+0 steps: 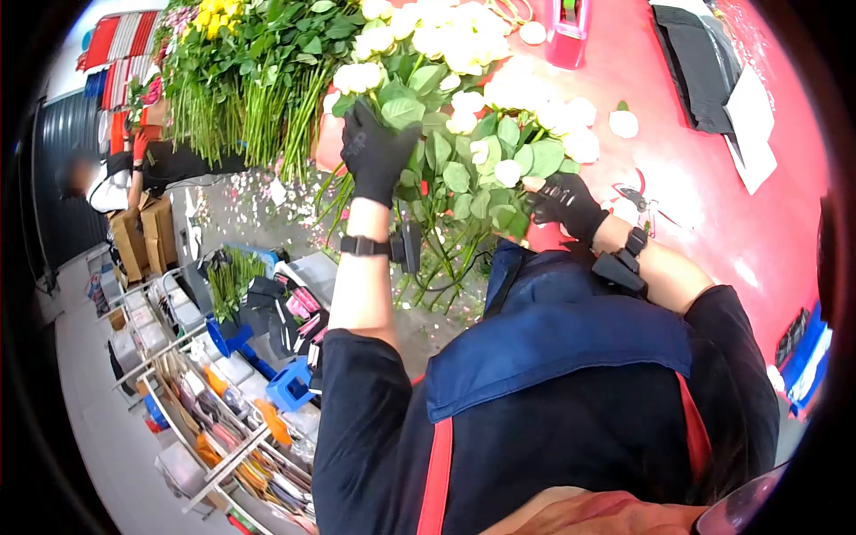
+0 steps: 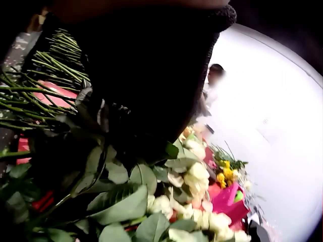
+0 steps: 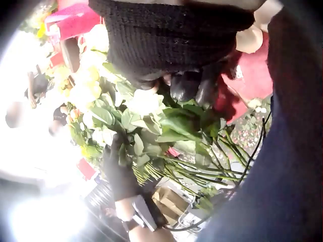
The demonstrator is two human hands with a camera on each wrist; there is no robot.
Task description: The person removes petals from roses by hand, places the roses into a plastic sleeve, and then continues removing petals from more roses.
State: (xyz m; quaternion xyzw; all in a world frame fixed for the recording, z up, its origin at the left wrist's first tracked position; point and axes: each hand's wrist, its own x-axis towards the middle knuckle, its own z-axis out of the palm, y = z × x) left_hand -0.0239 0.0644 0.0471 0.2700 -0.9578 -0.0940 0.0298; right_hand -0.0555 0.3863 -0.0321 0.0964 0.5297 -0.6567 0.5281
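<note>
Loose green stems (image 1: 241, 111) massed left of the white rose bunch (image 1: 499, 134), gloved left hand (image 1: 374, 156) clenched round the bunch's leafy stems, bunch lay over the red table (image 1: 704, 205) edge, gloved right hand (image 1: 567, 207) at its right flank, fingers curled among leaves, grip unclear.

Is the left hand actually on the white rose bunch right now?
Touching. The head view shows the gloved left hand gripping the white rose bunch among its leaves, with no gap between them.
</note>
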